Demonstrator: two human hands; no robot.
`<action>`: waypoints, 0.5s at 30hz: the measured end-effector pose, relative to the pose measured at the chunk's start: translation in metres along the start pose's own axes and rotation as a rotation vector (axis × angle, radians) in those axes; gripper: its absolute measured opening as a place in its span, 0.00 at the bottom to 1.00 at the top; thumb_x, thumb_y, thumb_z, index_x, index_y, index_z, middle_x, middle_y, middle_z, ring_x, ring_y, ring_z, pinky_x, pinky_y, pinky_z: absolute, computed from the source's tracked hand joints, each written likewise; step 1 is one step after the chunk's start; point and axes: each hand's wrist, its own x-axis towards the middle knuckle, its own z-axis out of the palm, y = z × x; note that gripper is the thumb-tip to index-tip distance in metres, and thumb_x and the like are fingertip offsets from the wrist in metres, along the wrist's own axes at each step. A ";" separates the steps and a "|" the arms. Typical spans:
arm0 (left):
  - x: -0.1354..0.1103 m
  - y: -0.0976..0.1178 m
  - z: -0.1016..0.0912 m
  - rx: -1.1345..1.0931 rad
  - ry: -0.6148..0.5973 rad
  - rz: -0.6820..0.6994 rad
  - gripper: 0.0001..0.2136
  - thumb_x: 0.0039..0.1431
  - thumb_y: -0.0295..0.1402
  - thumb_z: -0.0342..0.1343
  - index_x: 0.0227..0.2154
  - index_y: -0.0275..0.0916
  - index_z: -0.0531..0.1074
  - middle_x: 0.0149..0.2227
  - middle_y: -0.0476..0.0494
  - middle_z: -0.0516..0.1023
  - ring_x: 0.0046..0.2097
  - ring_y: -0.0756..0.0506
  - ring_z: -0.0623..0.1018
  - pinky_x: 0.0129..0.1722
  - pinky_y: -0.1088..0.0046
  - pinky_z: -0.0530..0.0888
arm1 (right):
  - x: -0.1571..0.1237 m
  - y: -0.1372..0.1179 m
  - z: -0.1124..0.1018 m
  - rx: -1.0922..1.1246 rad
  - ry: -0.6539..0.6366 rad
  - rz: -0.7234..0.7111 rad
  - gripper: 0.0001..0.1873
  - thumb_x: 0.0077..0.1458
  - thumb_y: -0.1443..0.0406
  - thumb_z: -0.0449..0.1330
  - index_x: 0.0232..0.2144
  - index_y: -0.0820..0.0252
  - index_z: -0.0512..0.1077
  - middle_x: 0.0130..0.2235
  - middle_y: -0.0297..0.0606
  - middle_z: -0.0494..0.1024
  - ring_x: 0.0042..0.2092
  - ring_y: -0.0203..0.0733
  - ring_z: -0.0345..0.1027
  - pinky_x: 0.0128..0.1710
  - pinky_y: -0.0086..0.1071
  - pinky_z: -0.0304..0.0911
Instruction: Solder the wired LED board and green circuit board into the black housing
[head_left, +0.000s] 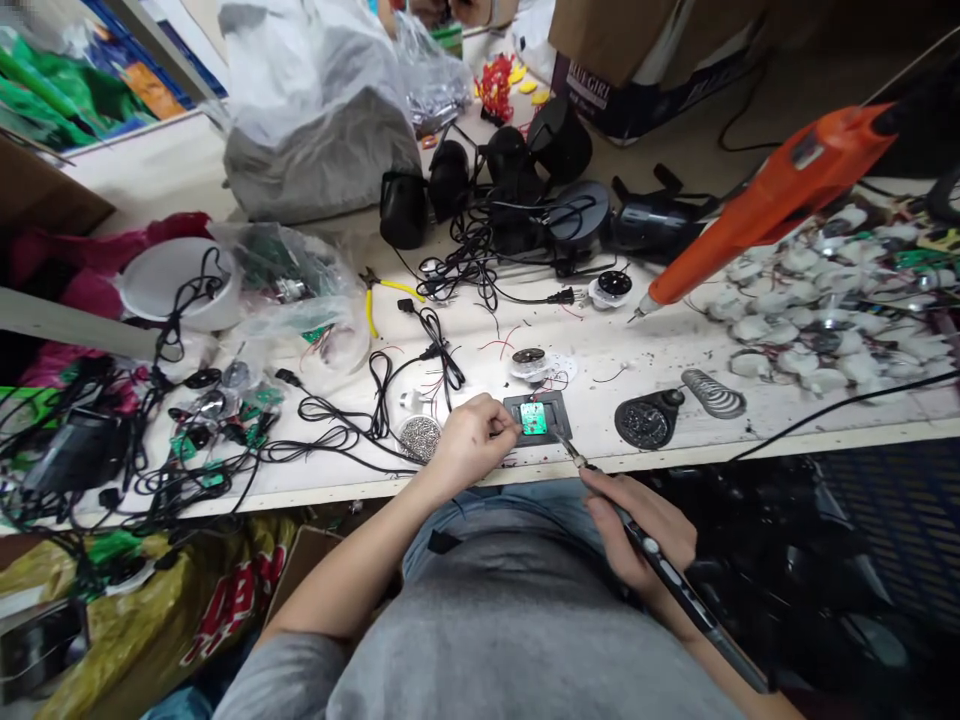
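A small green circuit board (533,417) lies in a dark square holder (556,405) at the near edge of the white bench. My left hand (471,440) rests just left of the holder, its fingers pinched on something thin at the board's left edge, too small to name. My right hand (639,530) holds a black soldering iron (679,580) like a pen. The iron's metal tip (568,449) points up-left and hovers just right of the holder's near corner.
A tin of solder bits (418,436) sits by my left wrist. A soldering stand with coil (712,393) and black sponge dish (645,422) lie right. An orange power screwdriver (765,195) hangs over white parts (810,300). Tangled black cables (315,420), yellow pliers (375,290) and bags crowd the left.
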 end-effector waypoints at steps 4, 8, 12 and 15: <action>-0.001 0.000 0.003 0.006 0.031 -0.007 0.07 0.53 0.23 0.61 0.24 0.39 0.73 0.26 0.51 0.72 0.28 0.50 0.70 0.33 0.75 0.70 | -0.002 -0.001 0.000 0.002 -0.022 0.002 0.15 0.63 0.73 0.60 0.50 0.54 0.77 0.34 0.35 0.83 0.31 0.39 0.78 0.32 0.30 0.76; -0.002 0.001 0.004 0.012 0.049 -0.015 0.07 0.52 0.22 0.60 0.23 0.39 0.72 0.25 0.52 0.72 0.28 0.50 0.70 0.33 0.75 0.69 | -0.003 0.000 0.004 -0.017 -0.034 -0.016 0.14 0.65 0.71 0.59 0.50 0.54 0.77 0.33 0.35 0.82 0.31 0.40 0.79 0.30 0.31 0.76; -0.002 0.001 0.006 0.016 0.065 -0.008 0.08 0.52 0.21 0.61 0.23 0.39 0.71 0.26 0.51 0.71 0.29 0.50 0.70 0.33 0.75 0.69 | -0.004 0.000 0.008 -0.026 -0.051 -0.034 0.14 0.64 0.71 0.59 0.49 0.54 0.78 0.34 0.36 0.84 0.33 0.41 0.80 0.31 0.31 0.76; -0.003 0.001 0.007 0.015 0.074 -0.007 0.09 0.51 0.21 0.61 0.22 0.39 0.71 0.26 0.51 0.71 0.30 0.50 0.71 0.33 0.75 0.69 | -0.005 0.001 0.009 -0.013 -0.031 -0.045 0.15 0.64 0.72 0.59 0.50 0.54 0.77 0.35 0.36 0.84 0.32 0.40 0.79 0.31 0.30 0.75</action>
